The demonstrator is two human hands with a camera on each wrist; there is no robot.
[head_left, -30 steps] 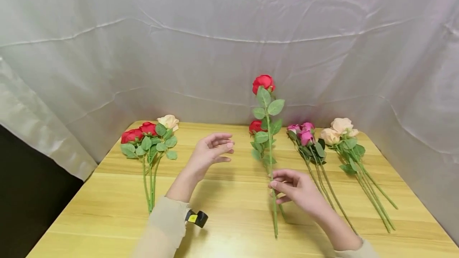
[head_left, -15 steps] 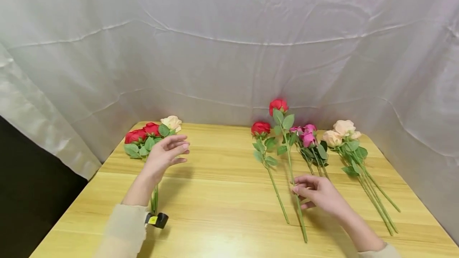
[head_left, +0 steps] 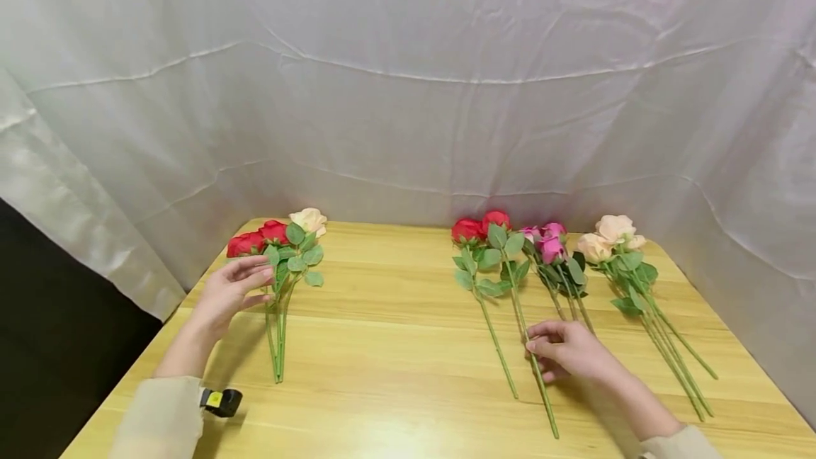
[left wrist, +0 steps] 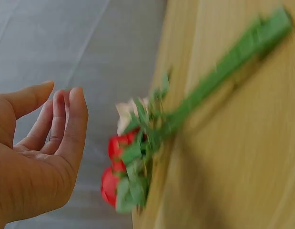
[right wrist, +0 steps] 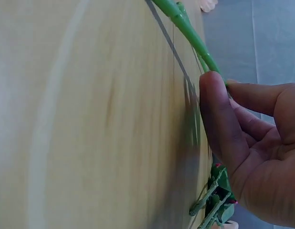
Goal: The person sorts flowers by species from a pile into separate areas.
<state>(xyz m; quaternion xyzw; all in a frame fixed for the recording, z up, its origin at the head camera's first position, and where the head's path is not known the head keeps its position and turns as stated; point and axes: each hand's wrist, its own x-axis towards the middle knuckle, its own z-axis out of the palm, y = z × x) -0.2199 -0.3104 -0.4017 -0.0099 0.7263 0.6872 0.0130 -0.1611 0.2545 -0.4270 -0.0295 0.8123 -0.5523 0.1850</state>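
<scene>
My right hand (head_left: 570,353) pinches a green stem between thumb and fingers. That stem belongs to a red rose (head_left: 496,220), which lies close over the table beside another red rose (head_left: 468,231). In the right wrist view the stem (right wrist: 192,38) runs up from the fingertips. At the left, my left hand (head_left: 226,295) hovers with relaxed, slightly bent fingers beside a bunch of two red roses (head_left: 245,244) and a cream rose (head_left: 309,220). It overlaps the bunch's leaves in the head view. The left wrist view shows nothing between its thumb and fingers, with the bunched stems (left wrist: 223,71) apart from it.
Several magenta roses (head_left: 552,249) lie just right of the held stem. Further right is a group of peach roses (head_left: 613,230). The wooden table (head_left: 382,346) ends at a grey curtain (head_left: 395,105) behind. A black camera (head_left: 222,402) sits at the left wrist.
My right hand has moved right and lowered the red rose from above the other red one to beside it. My left hand has swung left to the bunch with the cream rose.
</scene>
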